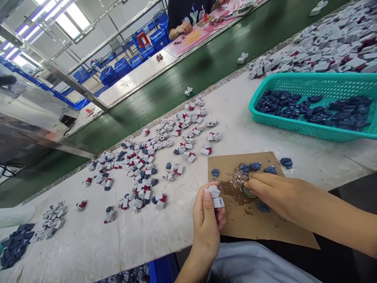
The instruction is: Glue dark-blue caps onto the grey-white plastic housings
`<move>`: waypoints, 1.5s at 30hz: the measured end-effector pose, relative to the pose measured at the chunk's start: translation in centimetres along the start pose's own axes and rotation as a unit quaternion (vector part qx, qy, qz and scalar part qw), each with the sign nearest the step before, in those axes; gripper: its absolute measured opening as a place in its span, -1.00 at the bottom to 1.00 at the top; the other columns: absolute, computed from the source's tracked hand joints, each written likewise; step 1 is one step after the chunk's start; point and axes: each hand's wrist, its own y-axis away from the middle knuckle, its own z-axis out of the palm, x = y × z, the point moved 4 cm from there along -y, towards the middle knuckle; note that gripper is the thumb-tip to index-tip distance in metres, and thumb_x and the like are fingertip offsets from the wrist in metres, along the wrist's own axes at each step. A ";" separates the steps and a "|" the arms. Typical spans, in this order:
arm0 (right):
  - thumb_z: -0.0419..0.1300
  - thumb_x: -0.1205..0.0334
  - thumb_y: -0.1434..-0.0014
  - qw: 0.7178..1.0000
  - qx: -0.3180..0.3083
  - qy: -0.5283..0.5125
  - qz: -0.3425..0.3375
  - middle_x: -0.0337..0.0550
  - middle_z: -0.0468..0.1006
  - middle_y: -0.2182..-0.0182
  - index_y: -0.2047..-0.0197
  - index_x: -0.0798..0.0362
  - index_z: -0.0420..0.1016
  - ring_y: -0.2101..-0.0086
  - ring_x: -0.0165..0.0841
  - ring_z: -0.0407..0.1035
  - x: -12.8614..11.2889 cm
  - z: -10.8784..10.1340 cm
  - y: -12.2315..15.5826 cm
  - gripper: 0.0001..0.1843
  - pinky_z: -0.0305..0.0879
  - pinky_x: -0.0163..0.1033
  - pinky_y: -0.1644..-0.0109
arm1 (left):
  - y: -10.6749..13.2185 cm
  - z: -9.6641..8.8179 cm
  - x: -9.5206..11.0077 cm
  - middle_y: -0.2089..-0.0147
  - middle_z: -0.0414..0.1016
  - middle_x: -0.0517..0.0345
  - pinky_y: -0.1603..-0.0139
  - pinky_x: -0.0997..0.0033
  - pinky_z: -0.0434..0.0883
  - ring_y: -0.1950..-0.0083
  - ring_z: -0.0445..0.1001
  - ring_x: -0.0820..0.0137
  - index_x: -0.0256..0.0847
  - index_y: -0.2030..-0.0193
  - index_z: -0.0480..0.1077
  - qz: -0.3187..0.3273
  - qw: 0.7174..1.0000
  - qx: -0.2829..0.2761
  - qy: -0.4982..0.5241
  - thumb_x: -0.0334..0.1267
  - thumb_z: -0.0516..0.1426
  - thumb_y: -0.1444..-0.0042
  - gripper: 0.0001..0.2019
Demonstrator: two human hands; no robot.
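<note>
My left hand (207, 222) is closed round a small light grey plastic part (215, 196), its thumb pressed on the near side. My right hand (271, 190) reaches over a brown cardboard sheet (250, 226), fingers pressed together and pointing down. Its fingertips meet a small round greenish thing (249, 191) beside a wet, glossy patch (240, 177); whether they pinch anything is hidden. Several dark blue fist-shaped pieces lie around, among them one blue piece (215, 173) at the sheet's left and another blue piece (263, 207) below my right hand.
A teal basket (312, 131) of dark blue pieces stands at right, before a large heap of grey parts (338, 47). Grey, red and blue assemblies (141, 165) spread across the table's left. A green conveyor belt (165, 94) runs behind; a co-worker's hand (184, 27) is beyond it.
</note>
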 end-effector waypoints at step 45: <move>0.27 -0.27 -0.10 0.763 -0.018 -0.529 0.371 -0.30 0.37 0.64 0.38 0.02 0.41 0.69 -0.46 0.25 -5.4 -0.9 -2.3 -0.51 0.30 -0.37 0.66 | 1.1 0.2 -1.4 0.26 0.56 0.01 0.27 0.29 0.35 0.41 0.40 0.31 -0.15 -0.01 0.50 0.247 0.951 0.021 -0.184 0.14 0.06 -0.31 -0.57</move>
